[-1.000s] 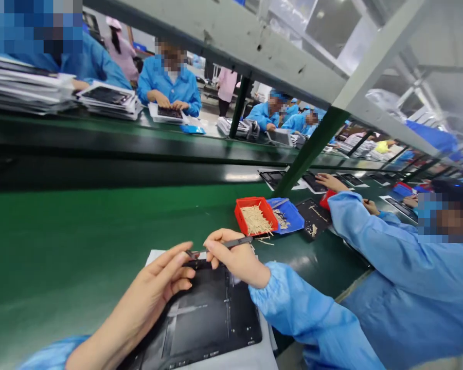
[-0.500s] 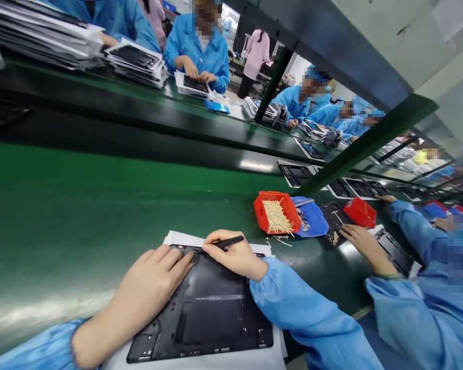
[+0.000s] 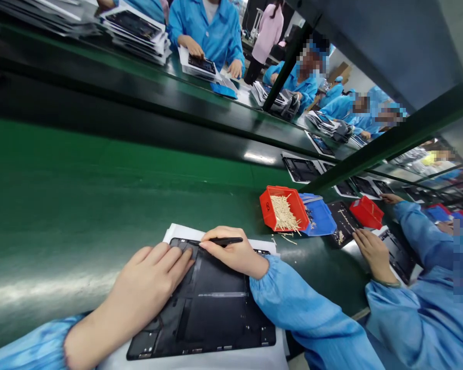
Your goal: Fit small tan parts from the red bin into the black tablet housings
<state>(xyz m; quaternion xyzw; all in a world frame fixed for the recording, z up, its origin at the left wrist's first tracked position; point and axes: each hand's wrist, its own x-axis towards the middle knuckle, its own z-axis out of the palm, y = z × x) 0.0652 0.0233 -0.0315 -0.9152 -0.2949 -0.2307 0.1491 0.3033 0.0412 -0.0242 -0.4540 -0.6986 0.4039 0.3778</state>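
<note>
A black tablet housing (image 3: 216, 318) lies on white paper sheets (image 3: 262, 357) in front of me. My right hand (image 3: 231, 252) pinches black tweezers (image 3: 226, 241), their tips pointing left at the housing's far edge. The tips are partly hidden by my fingers. Resting on the housing's left side is my left hand (image 3: 150, 277), palm down, with its fingers lying on the surface near the tweezer tips. It holds nothing that I can see.
Ahead to the right stand a red bin (image 3: 285, 210) of pale thin strips and a blue bin (image 3: 319, 216). A co-worker's hand (image 3: 374, 254) is at the right. A green post (image 3: 393, 133) slants overhead. Paper stacks (image 3: 139, 31) line the far bench.
The view has shifted slightly, so the far bench sits higher in it. Both my hands stay at the same edge of the housing, and the tweezers lie a little flatter.
</note>
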